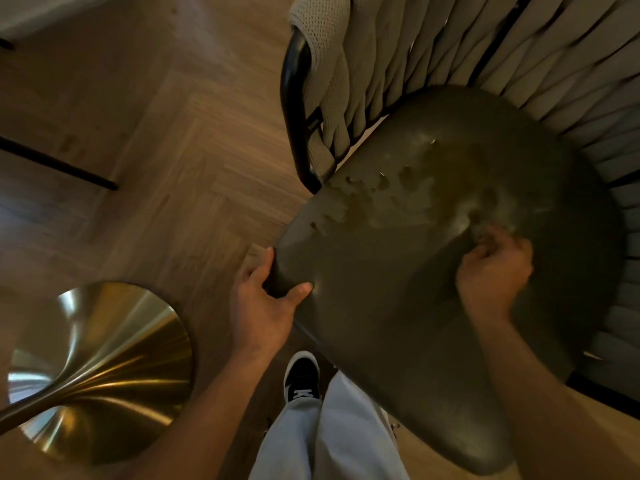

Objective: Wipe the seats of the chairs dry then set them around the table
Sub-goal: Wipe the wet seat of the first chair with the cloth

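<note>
My left hand (268, 299) grips the near-left edge of the chair seat (398, 306), thumb on top and fingers curled under the rim. My right hand (491, 271) is bunched into a fist on the right part of the seat, blurred; whether it clutches a cloth I cannot tell. Wet patches (374, 199) spread across the far half of the seat, before the woven backrest (467, 53). The brass table base (100, 372) stands at near left on the wood floor (156, 168)
</note>
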The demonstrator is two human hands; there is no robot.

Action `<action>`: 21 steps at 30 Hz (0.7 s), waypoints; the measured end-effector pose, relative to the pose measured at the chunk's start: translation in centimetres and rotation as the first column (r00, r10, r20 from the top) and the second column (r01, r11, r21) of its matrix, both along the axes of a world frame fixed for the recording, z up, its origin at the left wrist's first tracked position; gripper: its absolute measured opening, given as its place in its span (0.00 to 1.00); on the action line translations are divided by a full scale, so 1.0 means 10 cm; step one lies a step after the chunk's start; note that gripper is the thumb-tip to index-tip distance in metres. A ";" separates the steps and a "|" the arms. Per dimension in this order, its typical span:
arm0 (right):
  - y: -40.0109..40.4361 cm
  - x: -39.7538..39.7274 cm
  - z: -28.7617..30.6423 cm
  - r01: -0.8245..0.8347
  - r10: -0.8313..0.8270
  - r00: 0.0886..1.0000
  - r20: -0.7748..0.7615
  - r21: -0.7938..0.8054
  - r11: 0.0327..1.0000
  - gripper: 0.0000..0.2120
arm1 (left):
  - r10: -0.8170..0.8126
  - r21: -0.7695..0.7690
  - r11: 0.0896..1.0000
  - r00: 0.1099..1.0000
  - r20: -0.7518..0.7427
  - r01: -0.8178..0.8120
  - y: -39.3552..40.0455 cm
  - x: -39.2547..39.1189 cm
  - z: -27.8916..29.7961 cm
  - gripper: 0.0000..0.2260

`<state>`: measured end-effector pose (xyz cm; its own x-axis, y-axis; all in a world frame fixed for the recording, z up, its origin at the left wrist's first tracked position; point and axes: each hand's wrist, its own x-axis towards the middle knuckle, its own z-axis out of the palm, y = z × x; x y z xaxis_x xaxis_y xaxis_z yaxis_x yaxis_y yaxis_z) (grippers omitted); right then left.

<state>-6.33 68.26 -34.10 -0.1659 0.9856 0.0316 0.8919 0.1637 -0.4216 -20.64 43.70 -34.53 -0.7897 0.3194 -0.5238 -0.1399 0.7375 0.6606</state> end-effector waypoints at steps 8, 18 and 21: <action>-1.17 -0.70 0.00 -0.571 0.549 0.817 -0.173 -0.125 0.811 0.16 | -0.004 -0.001 1.000 1.000 0.005 0.004 -0.01 -0.01 -0.01 0.38; -1.34 -1.14 0.02 -0.836 0.839 0.542 -0.046 -0.132 0.532 0.14 | -0.039 0.026 0.999 0.999 -0.019 0.039 -0.08 0.02 -0.14 0.30; -1.08 -0.95 0.01 -0.719 0.719 0.694 -0.040 -0.080 0.690 0.18 | -0.055 -0.037 0.998 0.998 0.024 0.056 -0.03 -0.01 -0.05 0.38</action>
<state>-15.85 57.41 -33.95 -0.8248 0.5639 -0.0407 0.5142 0.7183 -0.4687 -20.74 43.36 -35.05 -0.7590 0.3421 -0.5539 -0.1130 0.7687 0.6296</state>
